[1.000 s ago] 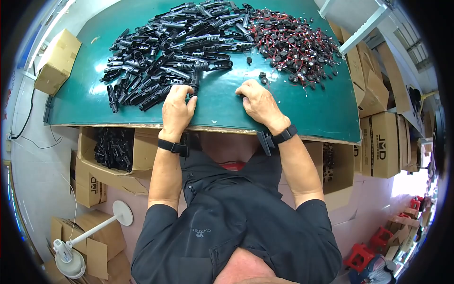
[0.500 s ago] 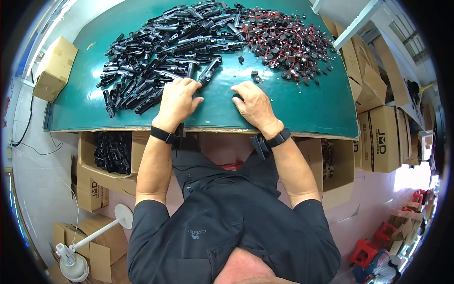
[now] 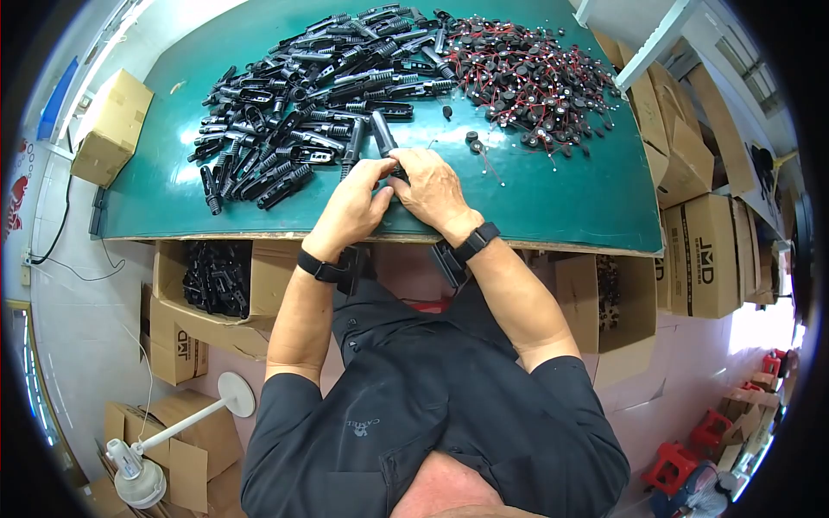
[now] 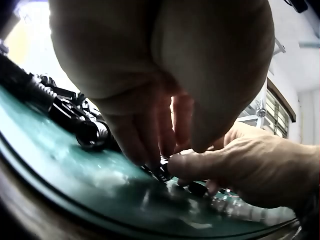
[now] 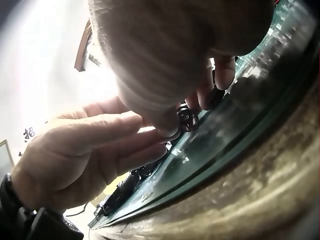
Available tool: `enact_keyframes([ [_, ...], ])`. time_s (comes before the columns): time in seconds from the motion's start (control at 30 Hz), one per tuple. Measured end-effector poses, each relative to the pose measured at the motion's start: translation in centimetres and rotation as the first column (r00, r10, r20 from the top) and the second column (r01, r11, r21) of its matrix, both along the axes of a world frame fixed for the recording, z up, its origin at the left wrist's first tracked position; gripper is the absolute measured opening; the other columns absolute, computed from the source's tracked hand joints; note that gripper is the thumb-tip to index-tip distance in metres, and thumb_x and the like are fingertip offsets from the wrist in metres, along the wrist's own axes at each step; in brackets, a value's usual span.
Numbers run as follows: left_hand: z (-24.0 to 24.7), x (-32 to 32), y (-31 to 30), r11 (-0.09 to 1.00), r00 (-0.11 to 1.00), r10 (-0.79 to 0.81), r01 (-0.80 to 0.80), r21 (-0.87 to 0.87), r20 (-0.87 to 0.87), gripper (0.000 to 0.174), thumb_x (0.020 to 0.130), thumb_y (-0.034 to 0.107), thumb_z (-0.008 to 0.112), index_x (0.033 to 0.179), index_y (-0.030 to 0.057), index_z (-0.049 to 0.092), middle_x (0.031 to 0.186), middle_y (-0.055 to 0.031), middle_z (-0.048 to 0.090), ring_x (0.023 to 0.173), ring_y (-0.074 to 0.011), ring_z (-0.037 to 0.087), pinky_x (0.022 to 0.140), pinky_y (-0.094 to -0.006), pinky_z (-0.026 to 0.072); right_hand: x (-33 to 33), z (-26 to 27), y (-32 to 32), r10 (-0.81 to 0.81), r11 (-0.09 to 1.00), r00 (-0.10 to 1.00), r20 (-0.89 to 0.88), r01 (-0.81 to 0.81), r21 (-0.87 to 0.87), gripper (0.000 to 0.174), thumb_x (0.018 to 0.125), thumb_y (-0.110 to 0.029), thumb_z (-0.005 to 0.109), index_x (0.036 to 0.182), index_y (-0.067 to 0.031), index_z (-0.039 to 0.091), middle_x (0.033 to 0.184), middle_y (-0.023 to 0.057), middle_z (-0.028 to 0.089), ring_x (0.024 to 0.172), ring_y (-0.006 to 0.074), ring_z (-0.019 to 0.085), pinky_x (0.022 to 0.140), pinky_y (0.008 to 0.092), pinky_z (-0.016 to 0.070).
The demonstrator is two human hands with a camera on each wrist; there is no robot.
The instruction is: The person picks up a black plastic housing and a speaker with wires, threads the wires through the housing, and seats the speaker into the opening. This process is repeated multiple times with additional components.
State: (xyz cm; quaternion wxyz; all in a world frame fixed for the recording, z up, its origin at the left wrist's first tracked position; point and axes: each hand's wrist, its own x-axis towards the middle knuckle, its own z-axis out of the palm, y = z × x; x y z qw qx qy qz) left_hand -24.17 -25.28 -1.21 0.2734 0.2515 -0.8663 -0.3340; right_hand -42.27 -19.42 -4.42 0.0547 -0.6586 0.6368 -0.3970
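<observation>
Both hands meet close over the green table near its front edge. My left hand (image 3: 352,207) grips a black ribbed plastic handle (image 3: 382,131), which points away toward the back. The handle's round, open near end (image 5: 187,119) shows between the fingers in the right wrist view. My right hand (image 3: 434,192) has its thumb at that end. Curled fingers of the same hand hold a small black round part (image 4: 197,189), mostly hidden. Another black handle (image 3: 354,142) lies just beyond the left hand.
A large heap of black handles (image 3: 294,95) covers the table's left and back. Black round parts with red wires (image 3: 527,82) are heaped at the right. A loose one (image 3: 473,142) lies nearer. Open cartons (image 3: 276,272) stand under the table edge.
The right hand has moved left to meet the left hand, carrying its small round part. The left hand has picked up a handle and turned its near end toward the right hand.
</observation>
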Motion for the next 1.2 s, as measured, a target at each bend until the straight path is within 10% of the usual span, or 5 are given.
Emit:
enact_keyframes([
  [0.43, -0.1, -0.1, 1.3, 0.986, 0.988, 0.137, -0.13, 0.102, -0.071, 0.046, 0.094, -0.005, 0.069, 0.139, -0.0017, 0.062, 0.135, -0.0199, 0.065, 0.123, -0.0348, 0.068, 0.103, -0.0421, 0.0564, -1.4, 0.8, 1.1, -0.176, 0.984, 0.978, -0.113, 0.174, -0.026, 0.03, 0.086, -0.016, 0.079, 0.115, -0.0074, 0.072, 0.112, 0.0121, 0.074, 0.109, 0.036, 0.07, 0.094, 0.0467, 0.0568],
  [0.67, 0.0, -0.6, 1.1, 0.866, 0.984, 0.175, -0.167, -0.472, -0.028, 0.05, 0.091, 0.008, 0.079, 0.139, 0.0072, 0.065, 0.137, -0.0165, 0.066, 0.125, -0.0371, 0.065, 0.109, -0.0463, 0.0491, -4.5, 0.7, 2.9, 0.028, 0.976, 0.996, -0.082, -0.045, -0.212, 0.035, 0.082, -0.006, 0.082, 0.115, -0.0071, 0.074, 0.114, 0.0113, 0.075, 0.11, 0.0347, 0.07, 0.096, 0.0447, 0.0572],
  [1.2, -0.8, 0.2, 3.1, 0.913, 0.967, 0.163, -0.072, -0.402, 0.195, 0.036, 0.092, 0.014, 0.081, 0.126, 0.0121, 0.07, 0.126, -0.006, 0.074, 0.118, -0.0274, 0.068, 0.101, -0.0441, 0.0451, -5.9, 0.9, 4.9, -0.068, 0.998, 0.994, -0.085, 0.068, -0.013, 0.029, 0.089, -0.014, 0.081, 0.117, -0.0079, 0.074, 0.107, 0.012, 0.068, 0.105, 0.0344, 0.069, 0.092, 0.0435, 0.0577],
])
